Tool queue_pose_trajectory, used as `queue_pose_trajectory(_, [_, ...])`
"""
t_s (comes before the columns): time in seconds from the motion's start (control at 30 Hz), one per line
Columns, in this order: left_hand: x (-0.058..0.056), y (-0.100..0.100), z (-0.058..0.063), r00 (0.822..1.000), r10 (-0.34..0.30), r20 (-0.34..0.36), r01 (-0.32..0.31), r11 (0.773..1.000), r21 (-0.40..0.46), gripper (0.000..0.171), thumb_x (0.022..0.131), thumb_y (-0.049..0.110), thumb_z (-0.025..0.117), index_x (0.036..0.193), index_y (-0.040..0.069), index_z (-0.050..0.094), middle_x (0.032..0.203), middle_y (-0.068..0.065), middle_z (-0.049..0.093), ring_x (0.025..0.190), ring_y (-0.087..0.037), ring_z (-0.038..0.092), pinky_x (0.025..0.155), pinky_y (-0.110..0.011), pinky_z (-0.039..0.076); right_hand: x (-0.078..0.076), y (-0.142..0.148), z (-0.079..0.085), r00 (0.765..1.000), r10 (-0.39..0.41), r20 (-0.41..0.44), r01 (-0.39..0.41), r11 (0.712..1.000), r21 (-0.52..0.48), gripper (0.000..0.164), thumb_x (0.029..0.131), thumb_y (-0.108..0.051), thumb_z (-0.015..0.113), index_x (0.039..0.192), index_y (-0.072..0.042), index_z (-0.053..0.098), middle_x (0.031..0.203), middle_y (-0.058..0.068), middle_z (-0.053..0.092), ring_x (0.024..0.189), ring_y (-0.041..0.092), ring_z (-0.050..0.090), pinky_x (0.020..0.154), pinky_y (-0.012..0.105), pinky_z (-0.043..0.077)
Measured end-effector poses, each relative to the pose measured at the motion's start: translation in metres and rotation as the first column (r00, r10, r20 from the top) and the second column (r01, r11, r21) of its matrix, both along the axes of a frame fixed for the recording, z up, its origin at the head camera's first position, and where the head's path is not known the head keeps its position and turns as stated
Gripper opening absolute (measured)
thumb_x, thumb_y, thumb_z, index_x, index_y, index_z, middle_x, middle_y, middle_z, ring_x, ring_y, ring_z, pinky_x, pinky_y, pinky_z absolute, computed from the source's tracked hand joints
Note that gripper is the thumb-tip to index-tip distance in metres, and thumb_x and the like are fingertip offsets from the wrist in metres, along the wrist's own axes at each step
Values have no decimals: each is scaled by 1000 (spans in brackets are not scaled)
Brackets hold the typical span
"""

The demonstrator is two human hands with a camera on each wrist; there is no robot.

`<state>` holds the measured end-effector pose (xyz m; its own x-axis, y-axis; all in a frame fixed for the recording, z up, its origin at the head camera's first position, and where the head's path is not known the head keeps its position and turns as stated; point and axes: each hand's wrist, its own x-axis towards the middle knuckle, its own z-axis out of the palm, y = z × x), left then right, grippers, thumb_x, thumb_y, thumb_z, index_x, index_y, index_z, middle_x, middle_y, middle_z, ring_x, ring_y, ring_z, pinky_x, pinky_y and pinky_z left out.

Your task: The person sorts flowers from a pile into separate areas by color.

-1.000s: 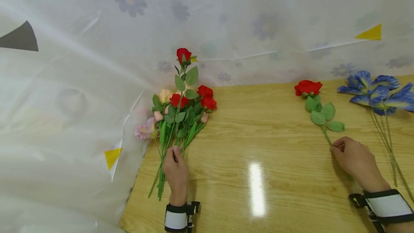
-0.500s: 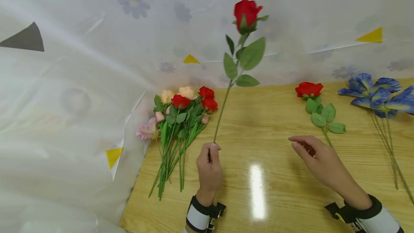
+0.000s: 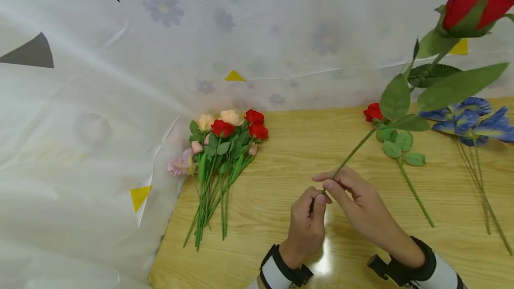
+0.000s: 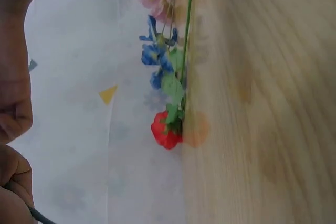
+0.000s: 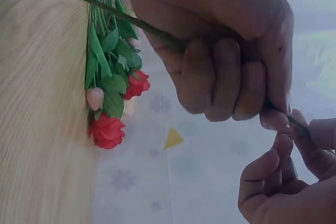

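Note:
A long-stemmed red rose (image 3: 475, 1) slants up to the right in the head view, its bloom cut off by the frame edge. My left hand (image 3: 306, 226) grips the lower stem, fingers curled round it; the cut end sticks out behind that hand in the right wrist view. Just above it, my right hand (image 3: 363, 211) pinches the same stem between thumb and index finger, its other fingers loosely bent (image 5: 286, 182). A second red rose (image 3: 373, 113) lies on the table behind, partly hidden by the held rose's leaves.
At the left of the wooden table (image 3: 277, 258) lies a pile of red and peach roses, pink tulips (image 3: 196, 146) and a pink flower (image 3: 180, 164). Blue flowers (image 3: 467, 121) with long stems lie at the right. A pale flower-printed sheet (image 3: 281, 35) hangs behind.
My left hand has lifted the red rose from over the pile and carried it right. My right hand has let go of the lying rose, moved left and taken the lifted stem.

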<state>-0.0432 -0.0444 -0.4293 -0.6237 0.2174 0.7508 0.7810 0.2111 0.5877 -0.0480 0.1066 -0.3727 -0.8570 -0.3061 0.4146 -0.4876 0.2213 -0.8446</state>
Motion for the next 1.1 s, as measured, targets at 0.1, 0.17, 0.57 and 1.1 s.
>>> queue_pose_trajectory(0.1, [2, 5, 0, 999, -18, 27, 20, 997, -81, 17, 103, 1, 40, 95, -1, 55, 74, -2, 48, 63, -4, 44, 59, -9, 40, 1, 2, 1, 999, -29, -18, 29, 999, -15, 25, 99, 3, 50, 100, -18, 64, 98, -6, 60, 80, 9, 54, 67, 22, 44])
queue_pose_trajectory(0.17, [3, 4, -1, 999, -14, 48, 22, 986, -165, 20, 104, 6, 41, 99, 2, 60, 89, -4, 53, 77, -7, 51, 72, -10, 44, 1, 6, 2, 998, -60, -27, 60, 998, -12, 24, 100, 4, 48, 95, -16, 61, 93, -5, 59, 76, 9, 53, 63, 22, 44])
queue_pose_trajectory(0.57, [-4, -69, -13, 892, 317, 322, -243, 938, -249, 18, 104, 15, 47, 116, 14, 61, 113, -2, 53, 100, -13, 53, 78, -30, 49, -7, 50, 0, 970, -243, -8, 238, 954, -182, 21, 102, 6, 36, 102, 9, 57, 60, -3, 39, 45, 8, 34, 41, 25, 28])
queue_pose_trajectory(1.1, [1, -177, -30, 336, 879, 338, -576, 476, -665, 31, 91, 12, 68, 116, -6, 62, 102, -23, 57, 92, -39, 55, 73, -50, 47, -11, 100, -16, 885, -463, 49, 466, 878, -109, 20, 104, -3, 40, 100, 2, 59, 55, -1, 40, 39, 10, 34, 38, 28, 26])
